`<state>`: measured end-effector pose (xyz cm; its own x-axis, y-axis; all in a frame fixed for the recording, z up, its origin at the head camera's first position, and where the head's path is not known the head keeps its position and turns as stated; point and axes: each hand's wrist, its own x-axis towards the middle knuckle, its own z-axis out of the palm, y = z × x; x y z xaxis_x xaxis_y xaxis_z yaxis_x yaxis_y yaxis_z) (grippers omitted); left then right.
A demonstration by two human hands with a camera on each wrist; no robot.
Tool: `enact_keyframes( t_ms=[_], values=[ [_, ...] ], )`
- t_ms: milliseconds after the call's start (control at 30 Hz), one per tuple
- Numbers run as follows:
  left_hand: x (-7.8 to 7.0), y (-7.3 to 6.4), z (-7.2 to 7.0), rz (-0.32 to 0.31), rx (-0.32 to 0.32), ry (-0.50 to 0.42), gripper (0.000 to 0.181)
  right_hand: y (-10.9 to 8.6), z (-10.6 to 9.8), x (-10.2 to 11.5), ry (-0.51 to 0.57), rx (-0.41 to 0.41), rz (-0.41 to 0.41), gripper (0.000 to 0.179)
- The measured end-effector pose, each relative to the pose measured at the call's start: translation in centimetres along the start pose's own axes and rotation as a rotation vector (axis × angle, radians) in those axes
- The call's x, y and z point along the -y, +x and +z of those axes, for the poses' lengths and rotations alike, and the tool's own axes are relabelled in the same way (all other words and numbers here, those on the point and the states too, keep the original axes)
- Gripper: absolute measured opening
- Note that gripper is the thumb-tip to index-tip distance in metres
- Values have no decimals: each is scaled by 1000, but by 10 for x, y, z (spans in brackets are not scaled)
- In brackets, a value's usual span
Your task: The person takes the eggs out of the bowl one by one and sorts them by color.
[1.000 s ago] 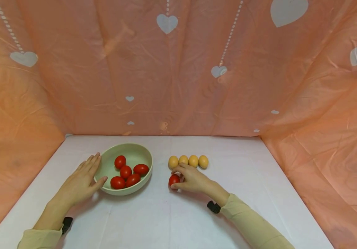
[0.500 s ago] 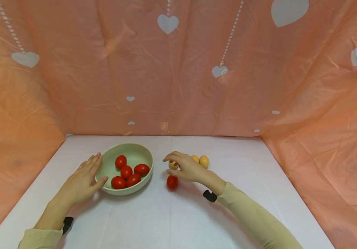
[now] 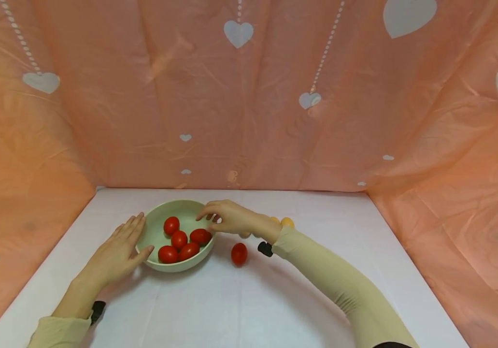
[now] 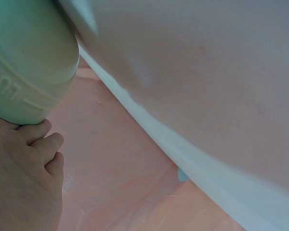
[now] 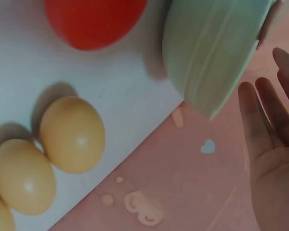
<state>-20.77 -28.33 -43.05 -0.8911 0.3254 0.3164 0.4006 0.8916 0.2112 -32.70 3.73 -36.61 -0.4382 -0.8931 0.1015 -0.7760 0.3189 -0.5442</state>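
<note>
Glossy red ovoids [image 3: 179,239]; smooth bowl [image 5: 209,53] (dimly lit, perhaps plastic); creased, shiny backdrop [image 3: 270,145].

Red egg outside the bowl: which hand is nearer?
Right. The right hand is beyond the red egg, by the bowl; the left hand is at the bowl's opposite side.

A makeshift, screened-off tabletop workspace: peach heart-print sheeting [image 3: 275,145] hangs across the top and both sides of the frame, enclosing a white table [image 3: 196,309] at lower centre; the building type cannot be told.
</note>
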Motion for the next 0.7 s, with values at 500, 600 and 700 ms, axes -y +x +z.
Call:
enact_keyframes(
  t_ms=[500,600,700],
  values=[
    [-1,0,-2,-10,7,-6,82,49,8,-6,-201,270,10,32],
    [-1,0,-2,-6,3,-4,82,53,10,-4,-220,307,21,33],
    [-1,-1,-2,-5,2,-6,82,56,12,-4,-220,341,41,36]
  ],
)
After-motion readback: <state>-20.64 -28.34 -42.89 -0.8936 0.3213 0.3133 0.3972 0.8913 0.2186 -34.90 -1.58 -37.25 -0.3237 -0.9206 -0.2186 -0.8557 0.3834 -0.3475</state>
